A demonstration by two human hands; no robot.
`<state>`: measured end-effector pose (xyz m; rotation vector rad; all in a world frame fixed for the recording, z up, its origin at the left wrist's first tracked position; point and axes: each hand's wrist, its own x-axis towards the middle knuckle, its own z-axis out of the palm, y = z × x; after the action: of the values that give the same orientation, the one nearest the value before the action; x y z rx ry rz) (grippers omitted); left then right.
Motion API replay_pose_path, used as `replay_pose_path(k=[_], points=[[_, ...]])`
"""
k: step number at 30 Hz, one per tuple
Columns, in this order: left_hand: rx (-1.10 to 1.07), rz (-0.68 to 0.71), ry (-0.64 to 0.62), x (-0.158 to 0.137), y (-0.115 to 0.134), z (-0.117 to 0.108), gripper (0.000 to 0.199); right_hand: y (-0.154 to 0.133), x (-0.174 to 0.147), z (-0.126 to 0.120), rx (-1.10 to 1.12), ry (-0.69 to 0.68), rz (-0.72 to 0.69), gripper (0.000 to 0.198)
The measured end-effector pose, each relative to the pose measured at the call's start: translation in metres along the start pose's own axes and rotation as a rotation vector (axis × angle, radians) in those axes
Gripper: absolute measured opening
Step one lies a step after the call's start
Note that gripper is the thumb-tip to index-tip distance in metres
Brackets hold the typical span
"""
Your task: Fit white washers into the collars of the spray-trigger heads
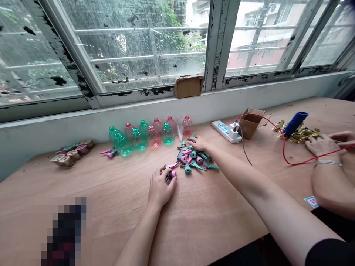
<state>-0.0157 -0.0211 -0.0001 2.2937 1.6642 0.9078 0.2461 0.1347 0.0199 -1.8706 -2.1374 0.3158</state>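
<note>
A pink-and-grey trigger spray head point(173, 173) is in my left hand point(161, 187), its fingers curled round it just left of a pile. That pile of spray heads point(192, 159), pink, green and grey, lies loosely on the table. My right hand point(198, 143) reaches over the pile's far side, fingers bent round a green spray head point(192, 136) that is mostly hidden by them. Behind the pile and to its left stand several open-necked clear plastic bottles, some green point(139, 139), some red point(154, 137). Another pink-and-grey spray head point(110, 153) lies beside the leftmost bottles.
Small pots point(73, 155) sit at the far left. A power strip point(226, 132) with a red cable, a cardboard box point(249, 123) and gold-coloured pieces point(302, 136) with a blue tube point(295, 123) are to the right. A co-worker's hands point(323, 147) rest by them.
</note>
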Motion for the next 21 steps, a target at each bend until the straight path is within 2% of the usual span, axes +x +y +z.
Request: replay_pose_path(k=[4,9,14,17,21], points=[[0.032,-0.01,-0.005,0.0,0.002,0.001,0.027,-0.004,-0.027,0.01,0.073,0.004,-0.054,0.056],[0.053,-0.052,0.01,0.002,0.004,0.002,0.034,-0.028,-0.066,0.029,0.149,0.09,-0.072,0.046],[0.118,-0.114,0.029,0.003,-0.001,-0.006,0.04,-0.054,-0.072,0.037,0.26,0.184,-0.094,0.04],[0.157,-0.159,0.044,0.004,-0.006,-0.012,0.034,-0.047,-0.077,0.019,0.331,0.241,-0.114,0.045],[0.151,-0.183,0.084,0.005,-0.01,-0.014,0.029,-0.008,-0.104,-0.005,0.399,0.276,-0.123,0.049]])
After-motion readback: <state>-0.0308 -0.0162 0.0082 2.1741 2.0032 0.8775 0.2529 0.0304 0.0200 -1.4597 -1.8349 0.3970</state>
